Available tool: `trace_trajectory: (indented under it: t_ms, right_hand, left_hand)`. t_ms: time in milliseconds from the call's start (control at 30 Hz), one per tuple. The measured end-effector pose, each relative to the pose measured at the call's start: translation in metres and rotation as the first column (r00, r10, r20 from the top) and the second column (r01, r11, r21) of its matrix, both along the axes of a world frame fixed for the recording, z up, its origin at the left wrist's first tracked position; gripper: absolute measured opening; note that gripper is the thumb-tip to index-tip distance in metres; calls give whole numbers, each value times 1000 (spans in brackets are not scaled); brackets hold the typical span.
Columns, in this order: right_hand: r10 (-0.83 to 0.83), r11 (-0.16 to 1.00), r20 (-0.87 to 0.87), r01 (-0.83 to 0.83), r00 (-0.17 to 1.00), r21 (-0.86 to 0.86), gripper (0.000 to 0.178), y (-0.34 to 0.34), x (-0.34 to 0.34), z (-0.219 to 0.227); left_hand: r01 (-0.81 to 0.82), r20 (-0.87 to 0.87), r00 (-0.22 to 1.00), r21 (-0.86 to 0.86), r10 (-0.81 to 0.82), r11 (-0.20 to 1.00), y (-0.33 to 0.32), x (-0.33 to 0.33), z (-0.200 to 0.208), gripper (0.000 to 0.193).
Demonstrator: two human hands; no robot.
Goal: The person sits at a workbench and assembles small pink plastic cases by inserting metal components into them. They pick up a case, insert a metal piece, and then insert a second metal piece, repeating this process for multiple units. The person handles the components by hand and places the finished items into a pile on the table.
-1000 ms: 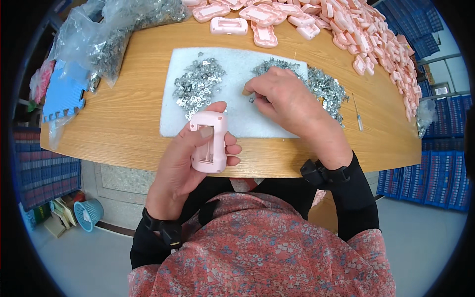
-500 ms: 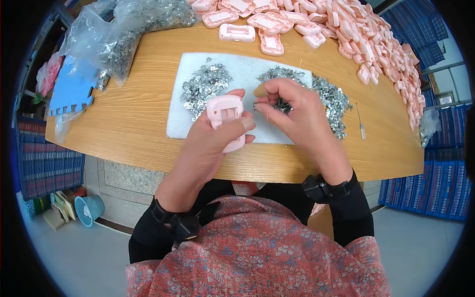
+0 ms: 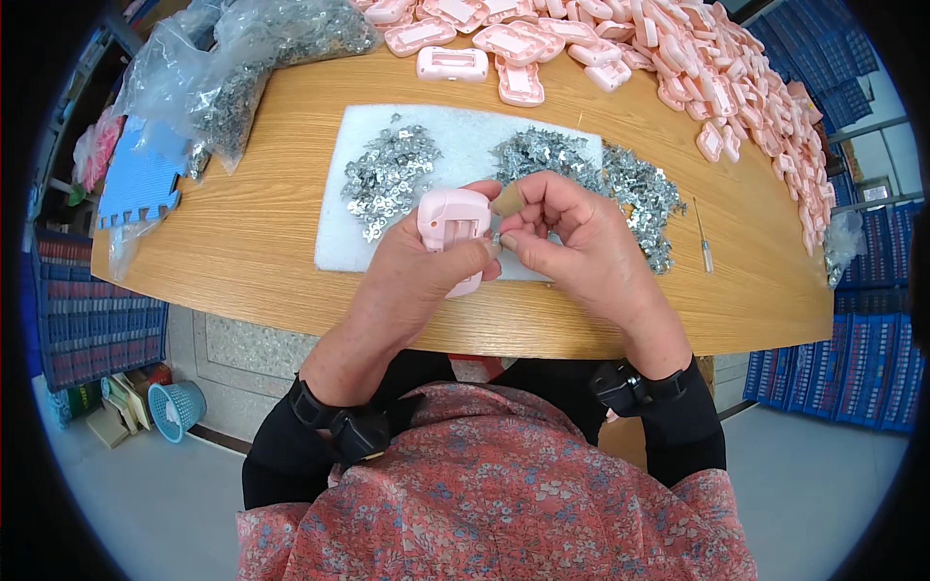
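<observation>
A pink plastic casing (image 3: 455,211) with a rectangular opening is gripped in my left hand (image 3: 412,261), its thumb lying across the front. My right hand (image 3: 572,232) has its thumb and index finger pinched close to the casing's right edge, by my left thumb tip. A small metal piece (image 3: 497,238) seems to be in that pinch, mostly hidden by the fingers. A tan covering wraps one right fingertip. Under both hands is a white foam sheet (image 3: 334,232), bearing a pile of small metal plates (image 3: 387,174) on the left and metal clips (image 3: 544,155) on the right.
More metal clips (image 3: 644,203) spill past the foam's right edge onto the wooden table (image 3: 262,223). A thin screwdriver (image 3: 705,254) lies farther right. Many pink casings (image 3: 678,68) heap along the far and right sides. Plastic bags of metal parts (image 3: 242,97) and a blue foam mat (image 3: 140,179) sit left.
My right hand has come down from the clip pile to the casing's right edge. My left hand has shifted slightly right with the casing, and the two hands are now close together.
</observation>
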State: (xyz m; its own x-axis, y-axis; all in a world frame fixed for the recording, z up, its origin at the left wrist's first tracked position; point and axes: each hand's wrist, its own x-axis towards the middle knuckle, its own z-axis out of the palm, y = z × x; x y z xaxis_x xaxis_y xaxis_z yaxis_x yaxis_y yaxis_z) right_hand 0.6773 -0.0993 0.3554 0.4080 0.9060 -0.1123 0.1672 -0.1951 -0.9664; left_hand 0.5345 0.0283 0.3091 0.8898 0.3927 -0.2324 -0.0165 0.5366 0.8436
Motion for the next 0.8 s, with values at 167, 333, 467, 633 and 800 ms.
trace_trajectory:
  t_ms: [167, 333, 467, 633, 800]
  right_hand:
    - [-105, 981, -165, 129, 981, 144, 22, -4, 3, -9]
    - [-133, 970, 225, 80, 965, 228, 18, 3, -8, -9]
    - [-117, 986, 498, 41, 859, 161, 17, 5, -17, -6]
    - [-81, 983, 765, -73, 639, 166, 18, 6, -19, -9]
    - [-61, 984, 882, -120, 467, 132, 19, 0, -25, -11]
  left_hand:
    - [98, -16, 994, -243, -105, 965, 2, -3, 8, 48]
    - [152, 29, 987, -494, -158, 856, 1, -4, 1, 53]
    - [160, 18, 984, -511, -175, 845, -3, -6, -1, 53]
    - [114, -97, 981, -423, -170, 899, -10, -4, 6, 49]
    - [57, -124, 985, -437, -123, 898, -14, 0, 10, 49]
